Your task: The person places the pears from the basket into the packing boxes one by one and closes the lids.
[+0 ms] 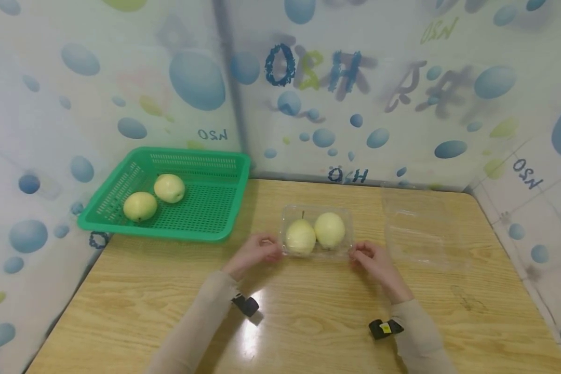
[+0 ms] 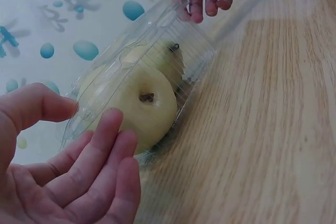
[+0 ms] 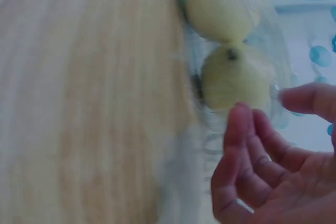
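At the centre of the worktop (image 1: 308, 311) lies a clear clamshell box (image 1: 317, 231) with two pears (image 1: 301, 237) inside, its long axis running left to right. The left hand (image 1: 254, 253) and right hand (image 1: 374, 259) flank its short ends, equally near, each grip loosely spread with fingertips at the plastic edge.

I see a clear glossy plastic clamshell (image 1: 317, 231) on my wood-grain table (image 1: 168, 291) — shiny where light hits — and a green perforated plastic basket (image 1: 205, 208), matt.
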